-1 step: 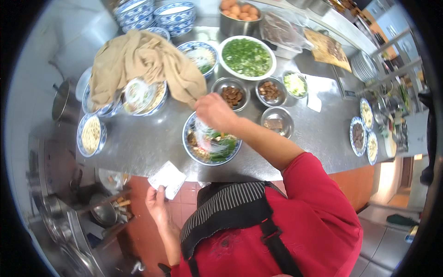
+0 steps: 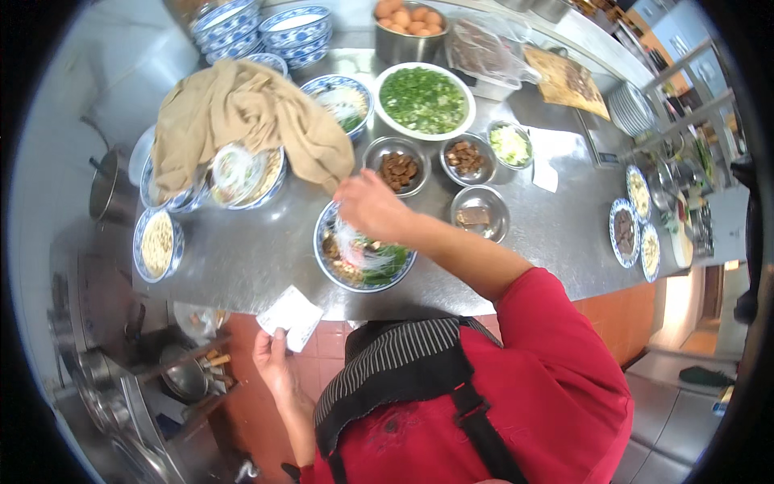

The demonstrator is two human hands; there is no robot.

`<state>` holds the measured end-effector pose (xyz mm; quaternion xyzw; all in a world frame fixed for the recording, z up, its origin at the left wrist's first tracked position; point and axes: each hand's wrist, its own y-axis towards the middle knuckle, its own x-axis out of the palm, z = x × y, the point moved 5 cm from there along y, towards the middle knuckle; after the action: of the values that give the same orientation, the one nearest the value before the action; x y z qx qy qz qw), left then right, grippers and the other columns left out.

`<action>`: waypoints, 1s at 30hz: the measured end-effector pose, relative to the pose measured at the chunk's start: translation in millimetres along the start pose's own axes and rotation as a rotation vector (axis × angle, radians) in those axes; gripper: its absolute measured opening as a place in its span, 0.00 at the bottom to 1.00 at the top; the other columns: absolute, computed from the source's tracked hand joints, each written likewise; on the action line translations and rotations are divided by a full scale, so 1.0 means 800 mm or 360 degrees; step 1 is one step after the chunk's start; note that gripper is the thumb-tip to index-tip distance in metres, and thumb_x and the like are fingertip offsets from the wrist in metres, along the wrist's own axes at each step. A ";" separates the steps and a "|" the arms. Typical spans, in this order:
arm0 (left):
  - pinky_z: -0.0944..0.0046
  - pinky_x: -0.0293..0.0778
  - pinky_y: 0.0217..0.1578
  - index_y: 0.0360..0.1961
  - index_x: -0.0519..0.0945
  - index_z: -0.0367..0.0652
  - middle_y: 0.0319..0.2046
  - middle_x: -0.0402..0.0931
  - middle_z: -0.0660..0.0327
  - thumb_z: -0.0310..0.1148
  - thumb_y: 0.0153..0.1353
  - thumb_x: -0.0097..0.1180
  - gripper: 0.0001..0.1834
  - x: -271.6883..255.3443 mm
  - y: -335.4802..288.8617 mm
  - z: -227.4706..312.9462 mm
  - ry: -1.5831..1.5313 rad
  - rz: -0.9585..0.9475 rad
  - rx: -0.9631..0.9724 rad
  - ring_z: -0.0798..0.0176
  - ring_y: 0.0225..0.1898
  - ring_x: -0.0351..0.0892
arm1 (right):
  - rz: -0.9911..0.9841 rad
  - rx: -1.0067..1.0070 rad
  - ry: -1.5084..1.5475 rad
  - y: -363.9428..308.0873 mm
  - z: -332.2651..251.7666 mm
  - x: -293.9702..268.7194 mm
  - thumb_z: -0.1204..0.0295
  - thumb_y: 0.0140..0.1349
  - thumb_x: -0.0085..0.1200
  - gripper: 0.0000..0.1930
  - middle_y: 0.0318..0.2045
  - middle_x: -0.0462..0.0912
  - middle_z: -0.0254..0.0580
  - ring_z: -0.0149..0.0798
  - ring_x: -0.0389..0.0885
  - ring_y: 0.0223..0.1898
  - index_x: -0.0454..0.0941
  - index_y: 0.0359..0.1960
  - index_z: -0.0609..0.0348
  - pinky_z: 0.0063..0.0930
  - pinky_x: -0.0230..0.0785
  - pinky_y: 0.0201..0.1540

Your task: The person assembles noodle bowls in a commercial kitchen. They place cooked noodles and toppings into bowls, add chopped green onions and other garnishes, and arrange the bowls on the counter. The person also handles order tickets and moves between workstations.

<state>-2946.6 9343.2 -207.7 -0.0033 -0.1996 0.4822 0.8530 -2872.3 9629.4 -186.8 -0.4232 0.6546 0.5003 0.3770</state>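
My right hand (image 2: pixel 372 208) is closed in a pinch over a blue-and-white bowl (image 2: pixel 319 256), its fingertips partly hidden. From it hangs thin, clear, plastic-looking film (image 2: pixel 348 242), over green leaves (image 2: pixel 393 264) and brown bits in the bowl. My left hand (image 2: pixel 276 361), below the counter's front edge, grips a white paper slip (image 2: pixel 292 316) between thumb and fingers. Just beyond my right hand stands a steel bowl of brown chunks (image 2: pixel 397 171). A second steel bowl of brown chunks (image 2: pixel 465 157) and one with a flat brown block (image 2: pixel 474 216) sit to its right.
A tan cloth (image 2: pixel 242 113) covers bowls at the left, beside a bowl of pale food (image 2: pixel 157 244). Farther back are a white bowl of chopped greens (image 2: pixel 426 98), a pot of eggs (image 2: pixel 409 40) and stacked bowls (image 2: pixel 297 36). Small dishes (image 2: pixel 624 234) stand near the right edge.
The counter and its bowls sit slightly farther left in the view. My right hand remains over the bowl with the film, and my left hand keeps the paper slip.
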 end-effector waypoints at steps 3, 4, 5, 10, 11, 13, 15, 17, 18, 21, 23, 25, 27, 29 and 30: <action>0.65 0.71 0.42 0.39 0.75 0.36 0.37 0.76 0.59 0.24 0.58 0.50 0.08 0.010 0.012 0.008 0.0059 -0.0029 0.0025 0.66 0.37 0.75 | 0.0090 -0.0153 0.0175 -0.043 -0.024 -0.019 0.65 0.52 0.52 0.11 0.44 0.74 0.40 0.42 0.66 0.54 0.77 0.35 0.55 0.54 0.51 0.56; 0.65 0.71 0.41 0.39 0.75 0.36 0.37 0.76 0.59 0.25 0.58 0.51 0.08 0.015 0.015 0.011 0.0080 -0.0038 0.0031 0.66 0.37 0.75 | 0.0075 0.0006 0.0265 -0.054 -0.012 -0.030 0.66 0.53 0.52 0.12 0.44 0.74 0.41 0.43 0.67 0.53 0.77 0.37 0.55 0.52 0.53 0.56; 0.65 0.71 0.41 0.39 0.75 0.37 0.37 0.76 0.59 0.25 0.58 0.51 0.08 0.021 0.019 0.013 0.0092 -0.0071 0.0034 0.66 0.37 0.76 | 0.0140 0.0112 0.0390 -0.066 -0.001 -0.045 0.66 0.53 0.52 0.12 0.44 0.75 0.42 0.44 0.68 0.53 0.76 0.39 0.56 0.49 0.56 0.55; 0.66 0.71 0.41 0.37 0.75 0.36 0.35 0.77 0.59 0.21 0.57 0.51 0.07 0.050 0.033 0.028 0.0079 -0.0063 0.0006 0.67 0.36 0.76 | 0.0169 0.1025 0.0767 -0.151 0.123 -0.080 0.71 0.55 0.52 0.12 0.39 0.78 0.47 0.46 0.76 0.42 0.75 0.41 0.61 0.31 0.69 0.45; 0.66 0.71 0.42 0.37 0.75 0.36 0.35 0.77 0.58 0.21 0.57 0.50 0.07 0.057 0.034 0.029 0.0087 -0.0071 -0.0006 0.66 0.36 0.76 | 0.0341 0.1211 0.0505 -0.175 0.154 -0.088 0.73 0.55 0.51 0.10 0.38 0.78 0.48 0.44 0.77 0.40 0.76 0.39 0.61 0.31 0.70 0.42; 0.65 0.71 0.42 0.38 0.74 0.36 0.36 0.76 0.58 0.21 0.57 0.50 0.07 0.067 0.034 0.035 0.0036 -0.0088 0.0000 0.65 0.37 0.76 | 0.0536 0.1421 0.0377 -0.227 0.219 -0.107 0.70 0.54 0.53 0.11 0.32 0.81 0.49 0.44 0.80 0.34 0.77 0.38 0.61 0.31 0.71 0.39; 0.64 0.71 0.43 0.38 0.74 0.36 0.36 0.76 0.57 0.21 0.57 0.49 0.07 0.072 0.032 0.040 0.0078 -0.0054 0.0028 0.65 0.38 0.76 | 0.0624 0.1763 0.0132 -0.274 0.276 -0.122 0.67 0.54 0.50 0.13 0.32 0.80 0.53 0.50 0.79 0.36 0.78 0.36 0.63 0.36 0.70 0.41; 0.63 0.71 0.43 0.38 0.74 0.36 0.37 0.76 0.57 0.22 0.58 0.49 0.07 0.078 0.030 0.045 0.0081 -0.0097 0.0065 0.65 0.38 0.76 | 0.0666 0.1936 -0.0010 -0.310 0.307 -0.136 0.67 0.54 0.49 0.13 0.31 0.80 0.52 0.50 0.79 0.35 0.78 0.35 0.63 0.36 0.70 0.40; 0.63 0.71 0.43 0.39 0.74 0.36 0.37 0.76 0.57 0.22 0.58 0.49 0.07 0.078 0.030 0.045 0.0123 -0.0057 0.0053 0.65 0.38 0.75 | 0.0664 0.1870 0.0019 -0.313 0.316 -0.139 0.67 0.54 0.49 0.13 0.31 0.80 0.52 0.50 0.78 0.35 0.78 0.34 0.62 0.36 0.69 0.40; 0.64 0.71 0.43 0.39 0.74 0.36 0.37 0.76 0.58 0.23 0.58 0.50 0.08 0.081 0.032 0.045 0.0175 -0.0043 0.0067 0.65 0.38 0.75 | 0.0637 0.1795 0.0091 -0.299 0.329 -0.143 0.67 0.53 0.49 0.12 0.31 0.80 0.52 0.50 0.78 0.34 0.78 0.34 0.62 0.36 0.69 0.39; 0.64 0.71 0.43 0.40 0.74 0.36 0.37 0.76 0.58 0.23 0.58 0.50 0.08 0.082 0.034 0.044 0.0205 -0.0037 0.0101 0.65 0.38 0.75 | 0.0625 0.1656 0.0150 -0.271 0.324 -0.136 0.67 0.54 0.49 0.12 0.30 0.80 0.51 0.50 0.78 0.34 0.78 0.33 0.62 0.36 0.69 0.39; 0.65 0.71 0.42 0.40 0.74 0.35 0.38 0.76 0.58 0.23 0.58 0.50 0.09 0.083 0.033 0.044 0.0199 -0.0058 0.0098 0.65 0.38 0.76 | 0.0636 0.1535 0.0210 -0.242 0.316 -0.127 0.68 0.54 0.50 0.11 0.30 0.80 0.51 0.50 0.78 0.34 0.78 0.33 0.62 0.35 0.69 0.39; 0.64 0.72 0.42 0.41 0.73 0.36 0.38 0.76 0.58 0.24 0.58 0.50 0.09 0.080 0.031 0.044 0.0200 -0.0056 0.0102 0.65 0.38 0.76 | 0.0617 0.1431 0.0271 -0.216 0.306 -0.118 0.68 0.54 0.50 0.11 0.29 0.80 0.51 0.50 0.78 0.34 0.78 0.33 0.62 0.35 0.69 0.38; 0.64 0.72 0.42 0.40 0.74 0.36 0.38 0.76 0.58 0.24 0.58 0.50 0.09 0.076 0.028 0.045 0.0218 -0.0042 0.0070 0.65 0.38 0.76 | 0.0571 0.1334 0.0333 -0.194 0.295 -0.113 0.69 0.54 0.50 0.10 0.29 0.80 0.51 0.50 0.78 0.34 0.78 0.32 0.62 0.36 0.69 0.38; 0.64 0.72 0.42 0.40 0.74 0.36 0.38 0.76 0.58 0.24 0.58 0.50 0.09 0.074 0.027 0.046 0.0207 -0.0024 0.0090 0.65 0.38 0.76 | 0.0582 0.1303 0.0372 -0.183 0.290 -0.113 0.69 0.54 0.50 0.10 0.29 0.80 0.50 0.50 0.78 0.33 0.78 0.32 0.62 0.36 0.70 0.38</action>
<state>-2950.1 9397.0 -158.2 -0.0090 -0.1301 0.4800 0.8675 -2687.3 9850.7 -203.1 -0.1708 0.9002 0.2078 0.3424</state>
